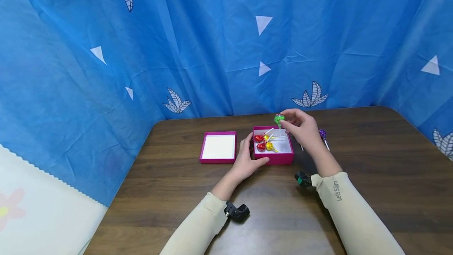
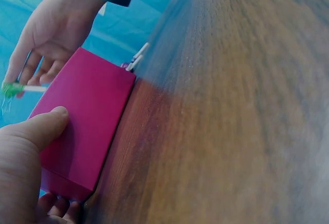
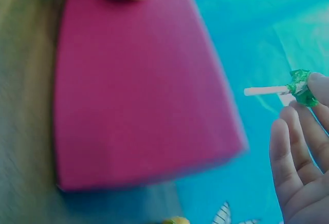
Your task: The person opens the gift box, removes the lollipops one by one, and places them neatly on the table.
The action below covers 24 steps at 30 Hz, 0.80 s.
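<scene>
My left hand (image 1: 245, 161) holds a magenta box (image 1: 282, 159) at its left end, thumb along the front wall and fingers at the left side. Inside the open box lie two red lollipops (image 1: 260, 147) and two yellow lollipops (image 1: 269, 146), their white sticks pointing various ways. Above the box's right part, my right hand (image 1: 305, 130) pinches a green-wrapped lollipop (image 1: 279, 119) by its head between thumb and fingertips. Its white stick (image 3: 264, 90) points down toward the box, free of the fingers. The left wrist view shows the box's front wall (image 2: 95, 116) under the thumb.
Left of the box lies its lid (image 1: 218, 147), white inside with a magenta rim. A purple lollipop (image 1: 323, 134) rests on the wooden table (image 1: 177, 184) right of my right hand; another white stick (image 1: 302, 147) shows beside that hand. A blue curtain (image 1: 219, 50) hangs behind the table.
</scene>
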Tool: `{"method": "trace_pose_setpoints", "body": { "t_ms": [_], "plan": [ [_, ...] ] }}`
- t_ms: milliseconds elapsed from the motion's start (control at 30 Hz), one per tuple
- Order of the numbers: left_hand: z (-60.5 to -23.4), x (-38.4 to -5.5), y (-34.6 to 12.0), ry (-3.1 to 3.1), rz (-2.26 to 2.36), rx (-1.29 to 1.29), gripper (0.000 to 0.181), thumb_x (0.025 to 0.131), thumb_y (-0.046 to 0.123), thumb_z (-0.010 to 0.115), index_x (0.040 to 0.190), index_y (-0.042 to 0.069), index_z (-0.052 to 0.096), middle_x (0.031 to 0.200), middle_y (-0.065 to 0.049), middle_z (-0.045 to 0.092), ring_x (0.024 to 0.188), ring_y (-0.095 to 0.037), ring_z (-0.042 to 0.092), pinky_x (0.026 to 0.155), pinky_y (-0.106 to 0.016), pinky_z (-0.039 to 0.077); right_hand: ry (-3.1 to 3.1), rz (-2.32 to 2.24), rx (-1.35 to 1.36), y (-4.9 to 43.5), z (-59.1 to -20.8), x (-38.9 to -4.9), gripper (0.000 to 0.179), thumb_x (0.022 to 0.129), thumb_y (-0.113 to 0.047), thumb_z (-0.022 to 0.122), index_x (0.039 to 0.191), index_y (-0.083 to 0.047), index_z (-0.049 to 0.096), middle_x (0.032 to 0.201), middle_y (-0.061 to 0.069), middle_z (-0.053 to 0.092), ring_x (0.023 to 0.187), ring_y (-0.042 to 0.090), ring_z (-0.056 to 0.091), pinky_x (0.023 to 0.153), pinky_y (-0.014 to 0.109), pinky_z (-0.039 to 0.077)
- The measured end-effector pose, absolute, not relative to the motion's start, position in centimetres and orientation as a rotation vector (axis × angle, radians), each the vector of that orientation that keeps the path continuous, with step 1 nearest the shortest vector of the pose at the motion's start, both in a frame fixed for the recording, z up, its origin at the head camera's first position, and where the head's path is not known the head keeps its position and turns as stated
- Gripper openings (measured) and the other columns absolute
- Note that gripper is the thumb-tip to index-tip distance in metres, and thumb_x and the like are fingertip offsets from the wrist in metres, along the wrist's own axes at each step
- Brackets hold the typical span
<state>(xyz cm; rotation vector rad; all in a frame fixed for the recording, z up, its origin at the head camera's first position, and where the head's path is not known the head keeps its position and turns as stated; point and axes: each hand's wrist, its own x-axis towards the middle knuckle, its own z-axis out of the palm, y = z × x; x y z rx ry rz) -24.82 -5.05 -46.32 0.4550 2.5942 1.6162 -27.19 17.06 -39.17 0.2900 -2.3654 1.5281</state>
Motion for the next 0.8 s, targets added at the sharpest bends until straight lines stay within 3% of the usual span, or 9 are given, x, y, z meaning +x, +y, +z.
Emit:
{"method": "trace_pose_setpoints", "body": {
  "t_ms": [133, 433, 800],
  "plan": [
    [-46.3, -24.8, -5.1, 2.592, 1.618, 0.457, 0.098, 0.085, 0.034, 0.078, 0.159, 0.023, 0.015, 0.158, -0.008, 0.027, 0.143, -0.025, 0.035, 0.117, -0.046, 0.04, -2.337, 1.52, 0.216, 18.6, -38.5, -27.0, 0.039, 0.094, -0.032, 0.071, 0.128, -0.015, 0.065, 0.118, 0.007, 0.069, 0.085, 0.005, 0.062, 0.071, 0.016, 0.057],
    [-46.3, -24.8, -5.1, 2.583, 1.621, 0.444, 0.098, 0.085, 0.033, 0.078, 0.159, 0.025, 0.014, 0.158, -0.006, 0.027, 0.143, -0.024, 0.034, 0.116, -0.046, 0.041, -2.209, 1.459, 0.011, 21.5, -37.9, -27.1, 0.038, 0.093, -0.036, 0.071, 0.124, -0.016, 0.069, 0.096, -0.023, 0.061, 0.085, 0.004, 0.055, 0.066, 0.009, 0.049],
    [-46.4, -24.8, -5.1, 2.582, 1.618, 0.443, 0.098, 0.085, 0.033, 0.078, 0.16, 0.026, 0.014, 0.159, -0.006, 0.026, 0.144, -0.024, 0.033, 0.118, -0.046, 0.039, -2.151, 1.481, -0.256, 24.8, -39.1, -27.3, 0.042, 0.093, -0.038, 0.069, 0.128, -0.016, 0.068, 0.092, -0.027, 0.058, 0.084, 0.004, 0.051, 0.061, 0.01, 0.044]
  ]
}}
